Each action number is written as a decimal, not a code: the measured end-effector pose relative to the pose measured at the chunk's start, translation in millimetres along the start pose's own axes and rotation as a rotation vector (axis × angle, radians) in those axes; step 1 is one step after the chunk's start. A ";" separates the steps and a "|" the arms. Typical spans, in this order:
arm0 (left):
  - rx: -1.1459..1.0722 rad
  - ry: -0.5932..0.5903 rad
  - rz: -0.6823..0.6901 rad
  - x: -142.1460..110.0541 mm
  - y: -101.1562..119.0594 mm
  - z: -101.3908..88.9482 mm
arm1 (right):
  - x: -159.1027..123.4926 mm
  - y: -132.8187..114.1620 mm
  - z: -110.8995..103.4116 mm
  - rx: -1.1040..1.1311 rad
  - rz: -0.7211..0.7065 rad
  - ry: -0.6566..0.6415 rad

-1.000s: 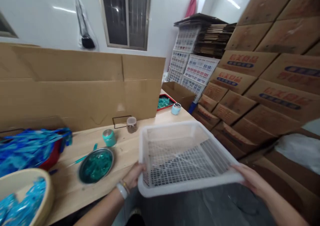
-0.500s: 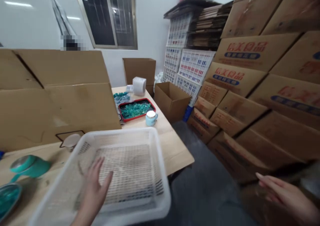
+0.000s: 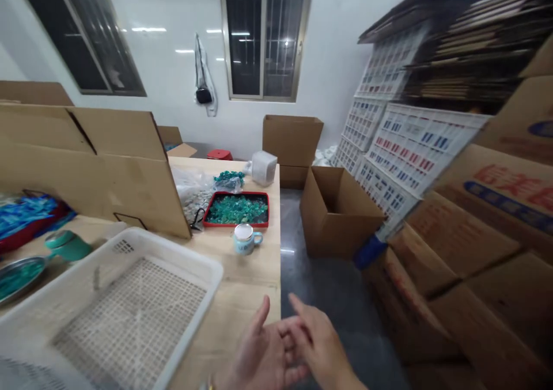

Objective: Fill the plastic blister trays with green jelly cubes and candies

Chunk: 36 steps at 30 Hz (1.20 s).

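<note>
A: Hands, what have we got?
B: Empty! The left hand (image 3: 259, 352) and right hand (image 3: 319, 341) meet, fingers loosely spread, just beside one white plastic mesh basket (image 3: 196, 266) on the pale wooden table (image 3: 244, 286).
A: Beyond it?
B: One red-rimmed tray (image 3: 235, 193) of teal chips (image 3: 235, 210), and one pale blue mug (image 3: 244, 240).

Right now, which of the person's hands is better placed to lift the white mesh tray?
Probably the left hand: it is the nearer one to the white plastic mesh tray, apart from its rim by a strip of the wooden tabletop. The right hand lies farther off, with the left hand between it and the tray.
</note>
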<state>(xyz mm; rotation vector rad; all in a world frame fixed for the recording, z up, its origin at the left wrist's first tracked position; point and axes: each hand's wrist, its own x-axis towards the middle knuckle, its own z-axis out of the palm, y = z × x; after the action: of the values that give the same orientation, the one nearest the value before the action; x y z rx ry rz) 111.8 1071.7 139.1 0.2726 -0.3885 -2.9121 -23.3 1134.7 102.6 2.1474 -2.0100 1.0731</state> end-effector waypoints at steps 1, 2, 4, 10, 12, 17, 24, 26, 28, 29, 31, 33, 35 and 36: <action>-0.024 0.015 0.023 22.0 2.2 1.9 | 5.2 28.0 -12.7 -0.022 0.059 0.036; -0.042 0.035 0.046 44.6 4.8 5.7 | 14.0 53.0 -26.1 -0.034 0.100 0.069; -0.058 0.048 0.067 91.1 11.7 18.5 | 40.3 91.9 -49.6 -0.017 0.047 0.053; 0.132 0.009 0.308 197.3 56.5 43.3 | 129.5 194.7 -61.8 0.169 -0.110 -0.182; 0.183 0.093 0.412 209.2 76.0 39.6 | 163.4 239.2 -53.4 0.252 -0.043 -0.260; 0.286 0.457 0.689 212.4 132.8 39.9 | 296.4 313.6 -7.3 0.386 0.108 -0.321; 0.304 0.841 0.737 232.8 280.7 -16.9 | 480.8 334.2 119.5 0.321 0.167 -0.487; 0.285 0.995 0.744 245.7 333.1 -45.0 | 519.9 330.8 156.2 0.266 0.163 -0.520; 0.297 1.173 0.760 259.3 382.5 -67.5 | 560.8 322.7 190.6 0.197 0.144 -0.556; 0.310 1.254 0.767 265.9 404.6 -76.3 | 583.4 317.3 207.1 0.159 0.124 -0.576; 0.334 1.376 0.780 278.0 441.4 -90.1 | 633.6 306.1 238.8 0.081 0.069 -0.613; 0.326 1.461 0.801 288.2 467.7 -101.9 | 688.8 296.6 268.3 0.005 0.001 -0.650; 0.320 1.539 0.831 296.1 484.4 -113.3 | 744.0 290.1 295.1 -0.072 -0.063 -0.703; 0.351 1.592 0.840 299.4 489.8 -118.5 | 769.6 287.9 307.2 -0.111 -0.097 -0.739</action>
<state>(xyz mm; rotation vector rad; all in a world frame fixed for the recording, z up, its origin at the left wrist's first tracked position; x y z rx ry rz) -72.7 515.8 114.8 1.6987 -0.4778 -1.1643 -181.1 271.8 110.1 2.8045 -2.0733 0.1293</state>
